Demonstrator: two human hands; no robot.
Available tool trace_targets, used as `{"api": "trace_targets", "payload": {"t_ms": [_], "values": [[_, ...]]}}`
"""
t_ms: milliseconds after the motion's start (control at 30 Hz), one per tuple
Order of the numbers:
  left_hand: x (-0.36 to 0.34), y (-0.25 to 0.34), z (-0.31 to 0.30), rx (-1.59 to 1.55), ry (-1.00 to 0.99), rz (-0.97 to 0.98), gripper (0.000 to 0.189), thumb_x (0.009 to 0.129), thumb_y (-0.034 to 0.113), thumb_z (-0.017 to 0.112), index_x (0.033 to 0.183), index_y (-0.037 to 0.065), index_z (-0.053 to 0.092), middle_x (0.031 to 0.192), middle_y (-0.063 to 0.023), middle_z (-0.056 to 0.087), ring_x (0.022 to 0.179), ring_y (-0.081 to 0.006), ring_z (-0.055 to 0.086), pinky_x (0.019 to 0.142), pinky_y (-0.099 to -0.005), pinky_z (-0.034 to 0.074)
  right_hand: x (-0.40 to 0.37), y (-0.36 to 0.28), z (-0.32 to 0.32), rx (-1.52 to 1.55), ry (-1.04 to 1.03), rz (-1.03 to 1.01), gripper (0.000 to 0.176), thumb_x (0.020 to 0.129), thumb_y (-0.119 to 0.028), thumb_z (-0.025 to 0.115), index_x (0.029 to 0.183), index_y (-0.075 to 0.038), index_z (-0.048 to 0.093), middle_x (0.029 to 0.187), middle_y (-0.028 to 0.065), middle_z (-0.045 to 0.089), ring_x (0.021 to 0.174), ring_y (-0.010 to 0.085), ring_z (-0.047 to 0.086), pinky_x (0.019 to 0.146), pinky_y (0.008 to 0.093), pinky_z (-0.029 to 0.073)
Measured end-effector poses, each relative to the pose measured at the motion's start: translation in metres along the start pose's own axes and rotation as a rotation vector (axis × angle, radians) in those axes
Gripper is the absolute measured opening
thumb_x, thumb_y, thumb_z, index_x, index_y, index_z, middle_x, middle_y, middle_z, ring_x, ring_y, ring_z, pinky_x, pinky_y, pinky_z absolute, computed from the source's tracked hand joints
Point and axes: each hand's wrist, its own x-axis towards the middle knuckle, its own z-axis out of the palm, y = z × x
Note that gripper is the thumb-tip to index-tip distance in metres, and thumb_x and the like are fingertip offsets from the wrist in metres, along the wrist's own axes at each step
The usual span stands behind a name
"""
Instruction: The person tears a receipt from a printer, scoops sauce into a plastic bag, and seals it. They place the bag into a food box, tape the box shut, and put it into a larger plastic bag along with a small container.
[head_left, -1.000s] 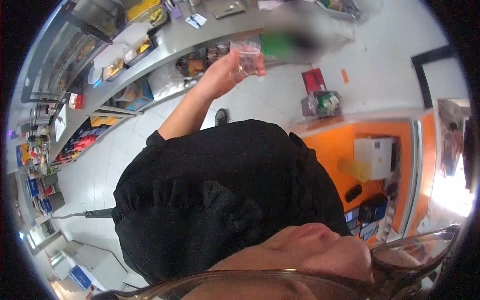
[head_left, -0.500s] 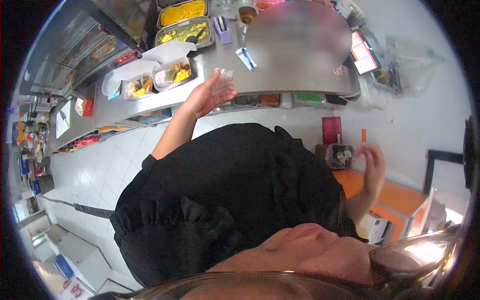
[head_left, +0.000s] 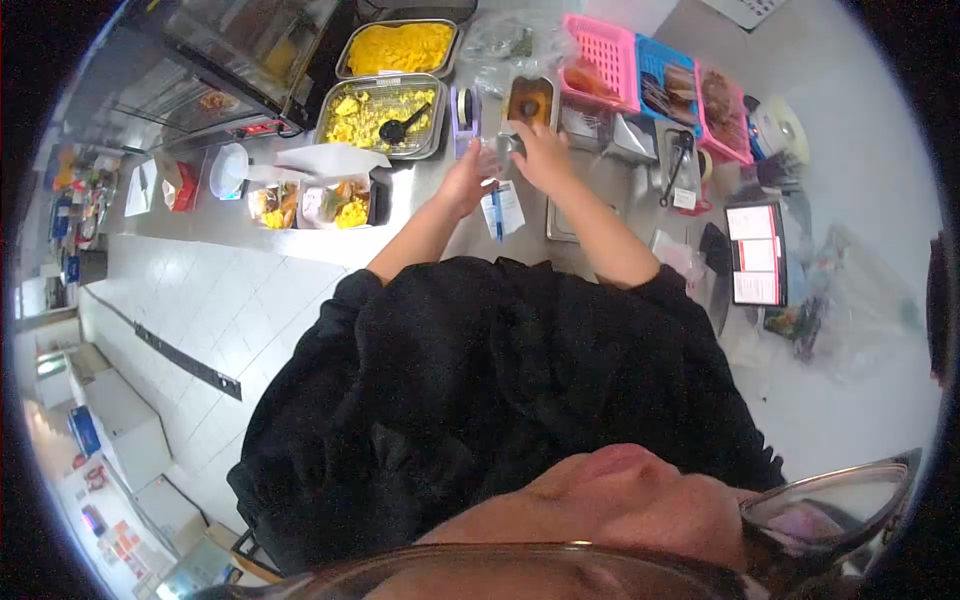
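Observation:
My left hand [head_left: 466,183] is above the counter's front part, with a small clear plastic piece [head_left: 488,160], perhaps a bag, held between thumb and fingers. Close beside it, my right hand [head_left: 542,158] reaches to the near edge of a metal container [head_left: 551,88] of brown sauce, which has a round dark shape in it. The right fingers are bent together, and what they grip is hard to make out. A purple tape dispenser [head_left: 466,118] stands just beyond my left hand. Under my hands lie a white paper slip [head_left: 510,208] and a blue pen [head_left: 498,222].
Left of the dispenser, a tray of yellow food [head_left: 350,120] holds a black spoon [head_left: 400,128]; another yellow tray [head_left: 400,48] is behind. Open food boxes [head_left: 335,203] line the front edge. Pink [head_left: 610,40] and blue [head_left: 655,52] baskets stand at the back right.
My right hand has come from the low right side up to the sauce container. My left hand, still with the clear plastic, is now nearer the dispenser. My body has turned towards the counter.

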Motion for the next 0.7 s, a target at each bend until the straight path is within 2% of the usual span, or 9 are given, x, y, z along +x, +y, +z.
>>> {"api": "trace_targets", "payload": {"t_ms": [33, 67, 100, 200, 367, 433, 533, 633, 700], "values": [[0.006, -0.003, 0.006, -0.003, 0.03, 0.009, 0.074, 0.093, 0.061, 0.041, 0.136, 0.0, 0.039, 0.137, -0.015, 0.044, 0.125, -0.0289, 0.042, 0.104, -0.0475, 0.031, 0.009, 0.007, 0.008, 0.007, -0.04, -0.033, 0.031, 0.08, -0.024, 0.066, 0.109, -0.014, 0.062, 0.101, 0.0099, 0.059, 0.098, 0.0281, 0.056, 0.087, 0.0465, 0.038], [0.015, -0.003, 0.011, -0.007, 0.057, 0.021, 0.076, 0.093, 0.061, 0.04, 0.138, 0.0, 0.036, 0.14, -0.017, 0.041, 0.127, -0.0297, 0.04, 0.104, -0.0483, 0.03, 0.018, 0.018, 0.012, 0.015, -0.06, -0.056, 0.022, 0.081, -0.024, 0.064, 0.1, -0.014, 0.066, 0.093, 0.0076, 0.059, 0.094, 0.0273, 0.057, 0.085, 0.0457, 0.039], [0.025, -0.001, 0.016, -0.012, 0.078, 0.038, 0.079, 0.093, 0.061, 0.04, 0.14, -0.001, 0.032, 0.142, -0.0189, 0.037, 0.13, -0.0305, 0.038, 0.105, -0.0492, 0.03, 0.028, 0.029, 0.015, 0.05, -0.022, -0.039, 0.02, 0.081, -0.024, 0.064, 0.098, -0.014, 0.067, 0.092, 0.0066, 0.059, 0.093, 0.0269, 0.057, 0.085, 0.0454, 0.039], [0.047, 0.001, 0.031, -0.053, 0.049, 0.025, 0.074, 0.094, 0.059, 0.039, 0.139, 0.0, 0.034, 0.141, -0.0166, 0.038, 0.13, -0.0295, 0.036, 0.104, -0.0488, 0.03, 0.044, 0.058, 0.022, 0.101, 0.127, 0.017, 0.014, 0.084, -0.022, 0.062, 0.091, -0.012, 0.069, 0.086, 0.0027, 0.062, 0.09, 0.0257, 0.057, 0.082, 0.0426, 0.04], [0.074, -0.014, 0.03, -0.167, 0.064, 0.084, 0.063, 0.096, 0.055, 0.038, 0.134, 0.005, 0.041, 0.134, -0.0124, 0.045, 0.122, -0.0288, 0.043, 0.102, -0.048, 0.033, 0.044, 0.091, 0.02, 0.352, 0.048, -0.04, 0.021, 0.089, -0.025, 0.059, 0.086, -0.009, 0.071, 0.086, 0.0059, 0.066, 0.084, 0.0274, 0.056, 0.078, 0.0386, 0.043], [0.072, -0.01, 0.021, -0.128, 0.004, 0.045, 0.062, 0.096, 0.056, 0.039, 0.133, 0.006, 0.043, 0.129, -0.0098, 0.05, 0.119, -0.0245, 0.046, 0.1, -0.0452, 0.035, 0.033, 0.091, 0.019, 0.388, 0.026, -0.048, 0.024, 0.091, -0.027, 0.057, 0.086, -0.008, 0.071, 0.085, 0.0075, 0.066, 0.082, 0.0276, 0.056, 0.078, 0.0381, 0.044], [0.057, -0.011, 0.004, -0.087, -0.01, 0.017, 0.055, 0.097, 0.054, 0.039, 0.125, 0.008, 0.049, 0.117, -0.0076, 0.056, 0.11, -0.0221, 0.051, 0.097, -0.0439, 0.037, 0.021, 0.083, 0.011, 0.502, -0.093, 0.189, 0.03, 0.094, -0.029, 0.054, 0.085, -0.006, 0.071, 0.086, 0.01, 0.066, 0.085, 0.0271, 0.058, 0.079, 0.0372, 0.045], [0.041, -0.006, -0.013, -0.061, -0.064, -0.014, 0.05, 0.098, 0.051, 0.039, 0.12, 0.009, 0.053, 0.112, -0.0058, 0.058, 0.105, -0.0206, 0.053, 0.095, -0.0419, 0.037, 0.007, 0.061, -0.004, 0.734, -0.051, 0.33, 0.036, 0.096, -0.032, 0.05, 0.086, -0.005, 0.071, 0.089, 0.0113, 0.067, 0.091, 0.0274, 0.059, 0.081, 0.0378, 0.045], [0.034, -0.004, -0.023, -0.038, -0.063, -0.055, 0.05, 0.098, 0.052, 0.039, 0.12, 0.009, 0.052, 0.112, -0.0058, 0.058, 0.107, -0.0208, 0.052, 0.096, -0.0412, 0.036, -0.004, 0.057, 0.005, 0.632, -0.127, 0.375, 0.035, 0.097, -0.029, 0.05, 0.086, -0.003, 0.07, 0.09, 0.01, 0.068, 0.088, 0.0241, 0.061, 0.08, 0.0345, 0.046]]}}
